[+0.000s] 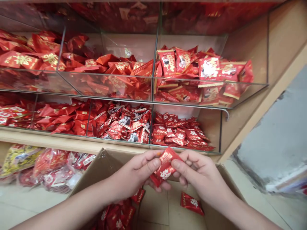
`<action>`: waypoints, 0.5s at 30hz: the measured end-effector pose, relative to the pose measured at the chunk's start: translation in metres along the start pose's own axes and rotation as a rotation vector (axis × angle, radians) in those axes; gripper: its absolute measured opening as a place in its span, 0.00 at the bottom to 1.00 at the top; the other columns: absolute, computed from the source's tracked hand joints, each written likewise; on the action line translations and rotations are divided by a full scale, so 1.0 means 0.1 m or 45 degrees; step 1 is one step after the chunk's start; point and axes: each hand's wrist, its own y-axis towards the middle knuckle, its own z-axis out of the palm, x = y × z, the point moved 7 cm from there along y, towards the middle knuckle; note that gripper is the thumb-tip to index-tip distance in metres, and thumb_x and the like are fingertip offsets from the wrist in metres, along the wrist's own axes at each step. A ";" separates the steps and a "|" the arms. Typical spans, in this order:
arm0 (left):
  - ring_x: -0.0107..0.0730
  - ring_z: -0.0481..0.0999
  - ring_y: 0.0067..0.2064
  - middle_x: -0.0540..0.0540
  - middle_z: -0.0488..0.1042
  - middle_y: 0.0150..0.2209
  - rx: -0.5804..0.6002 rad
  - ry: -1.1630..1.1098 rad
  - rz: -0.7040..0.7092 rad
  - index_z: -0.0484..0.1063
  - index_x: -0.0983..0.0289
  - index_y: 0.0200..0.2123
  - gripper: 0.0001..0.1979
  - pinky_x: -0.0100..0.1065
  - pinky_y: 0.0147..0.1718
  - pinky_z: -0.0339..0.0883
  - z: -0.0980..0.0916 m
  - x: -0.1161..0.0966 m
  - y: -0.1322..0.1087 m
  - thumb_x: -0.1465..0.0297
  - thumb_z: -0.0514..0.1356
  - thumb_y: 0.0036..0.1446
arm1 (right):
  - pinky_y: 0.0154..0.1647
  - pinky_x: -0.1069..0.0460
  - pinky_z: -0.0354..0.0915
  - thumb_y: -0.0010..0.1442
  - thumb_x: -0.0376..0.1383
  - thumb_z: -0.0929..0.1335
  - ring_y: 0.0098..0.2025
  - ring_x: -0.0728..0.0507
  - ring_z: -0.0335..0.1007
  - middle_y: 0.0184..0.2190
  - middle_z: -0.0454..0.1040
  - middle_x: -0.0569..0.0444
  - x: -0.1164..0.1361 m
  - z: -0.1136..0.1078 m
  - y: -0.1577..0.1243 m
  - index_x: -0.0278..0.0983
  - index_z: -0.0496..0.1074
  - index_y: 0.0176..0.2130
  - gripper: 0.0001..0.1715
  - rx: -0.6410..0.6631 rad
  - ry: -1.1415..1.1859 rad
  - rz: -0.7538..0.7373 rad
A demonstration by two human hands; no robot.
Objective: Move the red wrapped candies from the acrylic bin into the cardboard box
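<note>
My left hand (135,174) and my right hand (200,174) both pinch a small stack of red candy packets (165,167) with white print, held between them above an open cardboard box (96,171). Thumbs press on the packets from either side. Inside the box lie more red packets, a pile at the lower left (117,215) and a single one (192,203) under my right hand.
Glass-fronted bins (187,103) on wooden shelving hold heaps of red wrapped sweets in two rows, straight ahead. Clear bags of sweets (52,169) lie on the floor at the left. A grey wall (280,137) slants at the right.
</note>
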 end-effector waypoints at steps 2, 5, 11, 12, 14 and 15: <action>0.31 0.74 0.31 0.57 0.71 0.36 -0.045 -0.078 0.002 0.61 0.62 0.46 0.14 0.27 0.26 0.63 -0.02 0.01 0.01 0.65 0.49 0.57 | 0.19 0.58 0.61 0.52 0.44 0.65 0.20 0.54 0.62 0.21 0.68 0.57 0.01 -0.01 0.02 0.34 0.65 0.30 0.14 0.017 0.029 -0.047; 0.28 0.73 0.24 0.54 0.72 0.29 -0.093 -0.243 -0.056 0.60 0.62 0.46 0.15 0.24 0.20 0.58 -0.02 0.06 0.02 0.62 0.47 0.58 | 0.26 0.56 0.65 0.52 0.40 0.65 0.28 0.52 0.66 0.30 0.70 0.54 0.07 -0.02 0.02 0.39 0.62 0.45 0.20 0.005 0.054 -0.237; 0.18 0.60 0.14 0.44 0.62 0.15 -0.065 -0.486 -0.300 0.58 0.59 0.44 0.12 0.22 0.17 0.52 0.09 0.22 -0.01 0.63 0.46 0.58 | 0.41 0.50 0.64 0.53 0.38 0.64 0.41 0.47 0.65 0.39 0.69 0.52 0.16 0.02 0.01 0.39 0.65 0.40 0.12 0.009 -0.118 -0.394; 0.19 0.59 0.13 0.43 0.61 0.14 -0.060 -0.454 -0.333 0.58 0.59 0.44 0.12 0.22 0.16 0.51 0.09 0.26 -0.01 0.63 0.46 0.58 | 0.39 0.51 0.64 0.53 0.39 0.64 0.38 0.48 0.66 0.35 0.70 0.53 0.15 0.01 0.02 0.38 0.66 0.36 0.09 -0.004 -0.141 -0.369; 0.20 0.60 0.13 0.45 0.63 0.14 -0.113 -0.291 -0.376 0.60 0.60 0.44 0.16 0.23 0.16 0.49 0.04 0.33 -0.01 0.59 0.44 0.57 | 0.33 0.53 0.65 0.52 0.40 0.65 0.31 0.50 0.65 0.28 0.69 0.55 0.13 -0.04 0.05 0.36 0.66 0.30 0.09 -0.041 -0.168 -0.292; 0.22 0.63 0.15 0.48 0.66 0.16 -0.162 -0.177 -0.366 0.62 0.62 0.43 0.19 0.23 0.16 0.50 -0.01 0.35 0.00 0.56 0.43 0.57 | 0.29 0.55 0.64 0.52 0.41 0.65 0.28 0.51 0.64 0.25 0.68 0.56 0.10 -0.07 0.06 0.36 0.66 0.28 0.10 -0.060 -0.171 -0.249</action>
